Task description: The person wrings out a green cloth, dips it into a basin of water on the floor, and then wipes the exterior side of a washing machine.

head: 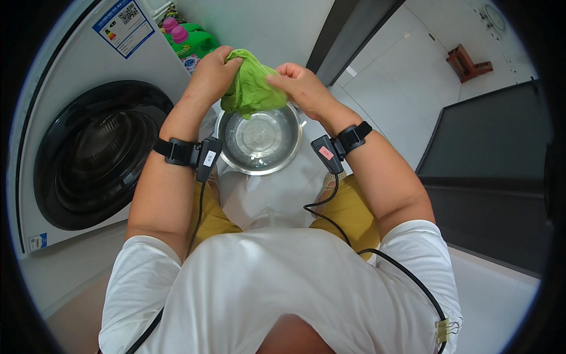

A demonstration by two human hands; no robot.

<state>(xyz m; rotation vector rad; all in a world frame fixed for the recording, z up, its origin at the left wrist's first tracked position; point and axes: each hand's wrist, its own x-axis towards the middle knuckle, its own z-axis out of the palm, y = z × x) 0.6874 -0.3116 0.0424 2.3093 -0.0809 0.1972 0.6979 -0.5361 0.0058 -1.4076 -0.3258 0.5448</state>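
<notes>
A crumpled green cloth [253,86] hangs between my hands, above the far side of a round metal basin [295,152] on the floor. My left hand [217,73] grips the cloth's upper left part between thumb and fingers. At its right edge, my right hand [303,86] pinches the cloth between thumb and fingertips. The basin holds what looks like clear water, with shiny reflections near its lower side. Part of the basin's far rim is hidden behind the cloth.
On the left stands a white washing machine [177,66] with a round black door [104,155]. Green detergent bottles [194,42] with pink caps stand beyond it. A dark door panel [486,146] is at the right. A reddish-brown wooden stool [468,64] lies farther back.
</notes>
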